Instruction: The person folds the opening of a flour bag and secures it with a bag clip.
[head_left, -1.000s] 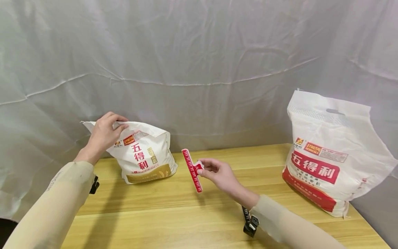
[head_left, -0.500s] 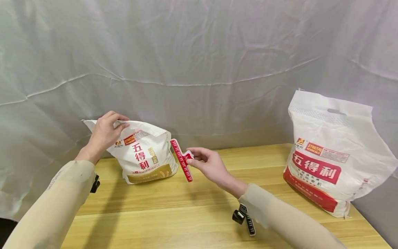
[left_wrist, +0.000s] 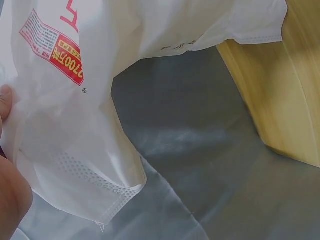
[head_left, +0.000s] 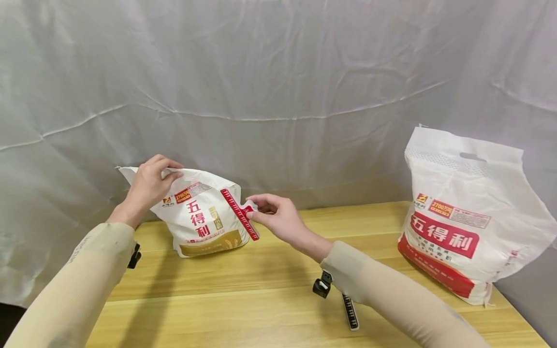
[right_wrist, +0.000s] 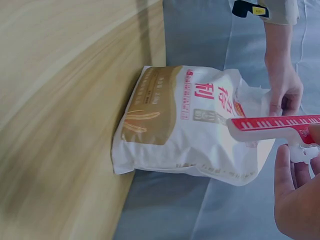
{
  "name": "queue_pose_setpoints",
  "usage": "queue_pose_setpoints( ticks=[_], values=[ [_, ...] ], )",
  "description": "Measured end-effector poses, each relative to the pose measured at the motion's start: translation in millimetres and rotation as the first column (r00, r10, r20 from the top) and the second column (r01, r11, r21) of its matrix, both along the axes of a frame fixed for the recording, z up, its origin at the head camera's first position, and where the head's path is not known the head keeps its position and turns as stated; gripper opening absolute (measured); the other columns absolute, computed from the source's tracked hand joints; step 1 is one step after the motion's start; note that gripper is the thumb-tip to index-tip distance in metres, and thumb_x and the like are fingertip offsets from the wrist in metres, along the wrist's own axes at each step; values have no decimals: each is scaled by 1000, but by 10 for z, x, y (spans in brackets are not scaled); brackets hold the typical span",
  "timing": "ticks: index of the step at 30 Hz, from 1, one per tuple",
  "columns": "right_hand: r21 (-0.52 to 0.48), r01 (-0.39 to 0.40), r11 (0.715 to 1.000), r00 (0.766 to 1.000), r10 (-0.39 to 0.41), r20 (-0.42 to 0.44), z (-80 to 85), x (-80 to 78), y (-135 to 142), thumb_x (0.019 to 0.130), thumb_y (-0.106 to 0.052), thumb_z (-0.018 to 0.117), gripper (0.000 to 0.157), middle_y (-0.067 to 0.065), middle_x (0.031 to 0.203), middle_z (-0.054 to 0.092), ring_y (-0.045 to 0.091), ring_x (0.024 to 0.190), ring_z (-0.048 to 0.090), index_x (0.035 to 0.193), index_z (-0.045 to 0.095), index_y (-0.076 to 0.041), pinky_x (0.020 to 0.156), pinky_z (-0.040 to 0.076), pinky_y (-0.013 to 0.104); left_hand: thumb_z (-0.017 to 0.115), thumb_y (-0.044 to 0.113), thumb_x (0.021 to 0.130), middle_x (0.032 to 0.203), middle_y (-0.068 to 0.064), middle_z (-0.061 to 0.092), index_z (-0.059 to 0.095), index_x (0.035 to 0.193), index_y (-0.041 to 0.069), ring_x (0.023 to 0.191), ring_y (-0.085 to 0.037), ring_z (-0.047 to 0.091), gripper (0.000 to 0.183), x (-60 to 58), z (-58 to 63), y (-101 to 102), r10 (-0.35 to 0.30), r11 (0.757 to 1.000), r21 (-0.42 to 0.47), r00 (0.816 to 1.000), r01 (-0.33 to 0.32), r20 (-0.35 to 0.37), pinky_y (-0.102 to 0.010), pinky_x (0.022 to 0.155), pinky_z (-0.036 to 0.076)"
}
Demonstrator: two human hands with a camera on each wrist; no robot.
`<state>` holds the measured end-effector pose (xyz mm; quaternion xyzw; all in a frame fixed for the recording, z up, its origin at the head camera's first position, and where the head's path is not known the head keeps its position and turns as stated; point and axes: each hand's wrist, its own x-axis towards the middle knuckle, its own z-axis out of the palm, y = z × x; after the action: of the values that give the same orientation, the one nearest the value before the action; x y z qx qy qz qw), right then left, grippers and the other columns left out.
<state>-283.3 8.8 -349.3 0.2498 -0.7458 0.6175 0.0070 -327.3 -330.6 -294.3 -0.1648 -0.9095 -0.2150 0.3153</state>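
Note:
My left hand [head_left: 152, 186] grips the top edge of a white flour bag [head_left: 204, 208] with a gold base band, on the left of the table. In the left wrist view, the bag's dotted upper corner [left_wrist: 95, 175] hangs past my fingers. My right hand [head_left: 280, 217] pinches the handle of a long red-and-white sealing clip [head_left: 239, 212]. In the head view the clip overlaps the bag's right side; whether they touch I cannot tell. The right wrist view has the clip [right_wrist: 275, 125] in front of the bag [right_wrist: 200, 160], its bar lengthwise.
A larger white flour bag [head_left: 444, 237] with red print and a cut-out handle stands at the right of the wooden table [head_left: 217, 304]. A black clip [head_left: 350, 311] lies near my right sleeve. Grey cloth [head_left: 278, 96] hangs behind the table.
My right hand has carried the red clip left and slightly up, toward the bag's right side. My left hand stays on the bag's top edge.

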Motion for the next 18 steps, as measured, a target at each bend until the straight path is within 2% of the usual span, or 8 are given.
queue_pose_setpoints(
  ticks=[8,18],
  values=[
    [-8,-7,1000,1000,7,-17,139,-80,-107,91,-11,79,33,5,108,77,14,92,68,124,74,-7,78,55,25,75,0,94,102,-16,67,75,105,-2,98,-38,64,11,5,10,8,-7,1000,0,1000,7,4,-52,85,50],
    [39,-26,999,996,30,-84,234,-311,-219,93,-19,80,37,7,108,77,20,96,71,127,73,-5,80,57,26,75,-1,93,103,-16,67,75,105,-2,98,-37,64,11,-15,17,1,5,1000,1,1000,-5,25,-51,86,50]
  ],
)
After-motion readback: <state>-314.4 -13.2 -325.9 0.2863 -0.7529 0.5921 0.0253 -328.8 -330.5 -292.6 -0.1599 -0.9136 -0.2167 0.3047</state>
